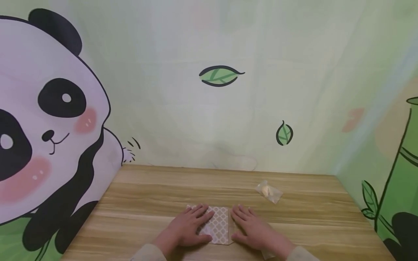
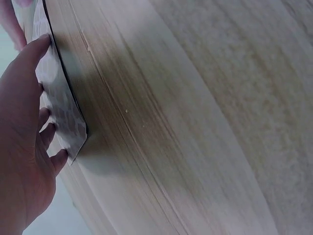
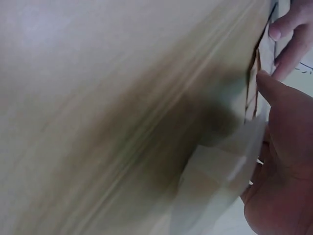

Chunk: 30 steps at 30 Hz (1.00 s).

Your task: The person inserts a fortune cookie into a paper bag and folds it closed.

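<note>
Nearest, to the right of a patterned sheet [image 1: 219,223], a piece of clear film [image 1: 268,255] is partly hidden at the wrist of the right hand [image 1: 250,227]. The patterned sheet, white with a pale trellis print, is laid flat on a wood-grain table [image 1: 147,188]. Its left part is covered by the left hand [image 1: 192,226], palm down, fingers spread, thumb held apart. Along the sheet's right edge, a plain tan strip [image 1: 230,228] is touched by the right hand, fingers extended and thumb apart. Beyond the sheet and to its right, a small clear packet [image 1: 274,194] is seen, with a beige piece [image 1: 266,190] inside. Farthest beyond the sheet, a pale green backdrop [image 1: 163,108] is printed with leaves [image 1: 220,76] and, to its left, a panda [image 1: 65,127].
</note>
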Each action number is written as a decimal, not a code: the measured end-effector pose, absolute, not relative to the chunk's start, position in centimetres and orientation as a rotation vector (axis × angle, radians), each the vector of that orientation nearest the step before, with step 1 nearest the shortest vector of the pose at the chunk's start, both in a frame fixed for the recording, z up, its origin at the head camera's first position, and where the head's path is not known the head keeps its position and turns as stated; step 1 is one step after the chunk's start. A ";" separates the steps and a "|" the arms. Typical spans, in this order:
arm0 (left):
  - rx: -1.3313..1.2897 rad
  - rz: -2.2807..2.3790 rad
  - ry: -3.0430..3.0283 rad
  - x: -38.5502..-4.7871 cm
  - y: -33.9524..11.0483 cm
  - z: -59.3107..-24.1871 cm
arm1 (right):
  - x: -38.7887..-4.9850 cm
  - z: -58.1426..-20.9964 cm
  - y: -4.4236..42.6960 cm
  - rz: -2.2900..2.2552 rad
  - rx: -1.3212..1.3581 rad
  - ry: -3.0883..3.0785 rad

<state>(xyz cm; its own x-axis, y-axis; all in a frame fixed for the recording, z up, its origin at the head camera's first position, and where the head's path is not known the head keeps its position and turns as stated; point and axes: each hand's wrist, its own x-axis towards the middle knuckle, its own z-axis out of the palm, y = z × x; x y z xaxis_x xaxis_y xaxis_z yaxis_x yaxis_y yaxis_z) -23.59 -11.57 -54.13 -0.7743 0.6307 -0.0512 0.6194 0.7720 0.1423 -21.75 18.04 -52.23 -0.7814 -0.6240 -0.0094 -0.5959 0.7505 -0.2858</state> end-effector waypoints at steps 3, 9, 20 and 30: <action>1.009 0.187 2.860 -23.5 -11.5 -54.0 | -21.7 -52.7 17.9 -0.380 -1.012 2.848; 1.000 0.222 2.852 -23.5 -11.4 -53.5 | -21.9 -53.4 17.8 -0.294 -1.049 2.877; 1.042 0.152 2.802 -24.5 -7.7 -51.2 | -22.0 -53.8 17.7 -0.299 -1.028 2.846; 0.969 0.095 2.786 -25.3 -6.1 -51.4 | -22.0 -53.6 17.9 -0.264 -1.015 2.861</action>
<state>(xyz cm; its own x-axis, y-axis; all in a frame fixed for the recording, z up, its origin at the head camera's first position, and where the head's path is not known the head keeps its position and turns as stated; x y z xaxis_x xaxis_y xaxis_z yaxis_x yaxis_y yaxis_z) -25.26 -6.08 -51.41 -0.7682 0.6205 -0.1578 0.6083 0.7842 0.1223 -21.96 17.93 -53.56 -0.7741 -0.6323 -0.0304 -0.6160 0.7635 -0.1937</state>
